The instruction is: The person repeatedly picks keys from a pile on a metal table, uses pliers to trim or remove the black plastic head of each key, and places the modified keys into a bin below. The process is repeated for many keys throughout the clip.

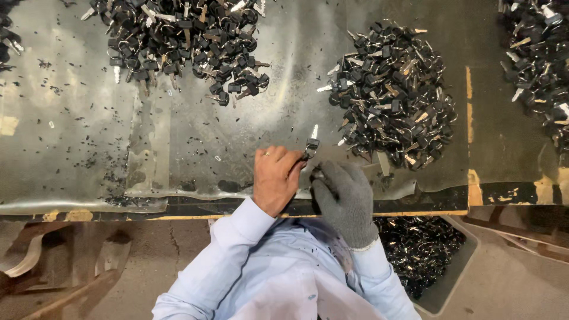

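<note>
1 key (312,142) is pinched by its black head in the bare left hand (275,178), blade protruding beyond the fingertips. Just beside it, the gloved right hand (344,198) is curled around something unclear. Light, rigid, probably slippery metal; the plastic head seems the best hold.

Your arms, sleeves and one glove

Both arms wear pale blue long sleeves with buttoned-looking cuffs. Your right hand (345,200) wears a grey knitted glove with a light hem, just beside your bare left hand (275,178), which carries a thin ring on one finger.
</note>
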A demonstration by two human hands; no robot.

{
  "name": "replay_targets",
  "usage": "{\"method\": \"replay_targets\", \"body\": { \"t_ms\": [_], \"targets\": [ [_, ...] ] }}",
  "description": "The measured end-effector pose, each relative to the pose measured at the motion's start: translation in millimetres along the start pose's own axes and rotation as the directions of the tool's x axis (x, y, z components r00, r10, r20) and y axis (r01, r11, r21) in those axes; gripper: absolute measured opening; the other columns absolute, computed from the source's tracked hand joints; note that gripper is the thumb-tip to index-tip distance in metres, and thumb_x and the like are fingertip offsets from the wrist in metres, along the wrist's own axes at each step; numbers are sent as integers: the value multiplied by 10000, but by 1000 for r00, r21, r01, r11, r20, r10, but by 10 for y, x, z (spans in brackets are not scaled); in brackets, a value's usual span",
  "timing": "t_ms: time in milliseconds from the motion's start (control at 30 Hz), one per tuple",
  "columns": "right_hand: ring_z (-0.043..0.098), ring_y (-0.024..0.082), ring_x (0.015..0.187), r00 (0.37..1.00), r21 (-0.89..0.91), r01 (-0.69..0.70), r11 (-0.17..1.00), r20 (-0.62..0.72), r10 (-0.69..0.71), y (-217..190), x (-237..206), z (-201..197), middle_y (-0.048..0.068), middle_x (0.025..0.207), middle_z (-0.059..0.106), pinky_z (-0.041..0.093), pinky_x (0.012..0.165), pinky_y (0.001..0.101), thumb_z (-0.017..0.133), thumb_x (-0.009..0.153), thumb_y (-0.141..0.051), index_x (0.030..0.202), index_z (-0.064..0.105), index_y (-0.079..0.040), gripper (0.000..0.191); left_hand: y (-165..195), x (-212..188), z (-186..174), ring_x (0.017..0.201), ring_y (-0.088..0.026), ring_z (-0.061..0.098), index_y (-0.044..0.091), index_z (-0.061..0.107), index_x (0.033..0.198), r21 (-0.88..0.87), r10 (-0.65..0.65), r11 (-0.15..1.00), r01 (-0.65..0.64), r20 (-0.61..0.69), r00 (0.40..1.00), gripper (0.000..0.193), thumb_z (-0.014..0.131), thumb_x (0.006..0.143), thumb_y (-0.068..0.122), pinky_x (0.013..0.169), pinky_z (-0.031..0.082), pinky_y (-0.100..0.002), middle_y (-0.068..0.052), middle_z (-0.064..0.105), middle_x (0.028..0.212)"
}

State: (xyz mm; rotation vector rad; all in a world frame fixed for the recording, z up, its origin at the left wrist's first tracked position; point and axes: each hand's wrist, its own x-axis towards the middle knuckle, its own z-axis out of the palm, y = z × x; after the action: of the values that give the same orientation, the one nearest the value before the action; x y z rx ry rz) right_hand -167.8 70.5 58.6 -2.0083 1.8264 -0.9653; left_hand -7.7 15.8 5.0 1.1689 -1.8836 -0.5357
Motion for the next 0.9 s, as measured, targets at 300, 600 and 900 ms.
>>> {"method": "replay_targets", "body": {
  "t_ms": [300, 600, 900],
  "targets": [
    [683, 338, 918, 999, 31, 30, 999, 17, -31, -70, 257, 36, 151, 994, 698, 548, 792, 426, 756, 824, -100, 1113, 712, -45, 298, -51, 3, 11, 852, -289, 577, 96, 687, 936, -41, 23, 999, -22, 27, 999, 181, 692, 779, 8, 807, 375, -433, -58, 599, 842],
    [703, 320, 850, 998, 28, 3, 1000, 66, -5, -27, 394, 21, 126, 920, 715, 551, 740, 413, 752, 817, -108, 1070, 748, -70, 256, -25, 25, 42, 867, -273, 598, 70, 671, 976, -111, -51, 993, 52, 9, 999, 214, 673, 782, -20, 878, 373, -435, -38, 624, 842],
    [720, 296, 897, 1000, 70, 22, 997, -18, -20, -124, 340, 14, 119, 951, 731, 567, 799, 386, 754, 821, -119, 1086, 741, -63, 271, -129, 88, 18, 852, -261, 607, 93, 691, 912, -156, -62, 985, 78, 106, 992, 187, 696, 760, -15, 851, 348, -420, -41, 645, 829]
  ]
}}
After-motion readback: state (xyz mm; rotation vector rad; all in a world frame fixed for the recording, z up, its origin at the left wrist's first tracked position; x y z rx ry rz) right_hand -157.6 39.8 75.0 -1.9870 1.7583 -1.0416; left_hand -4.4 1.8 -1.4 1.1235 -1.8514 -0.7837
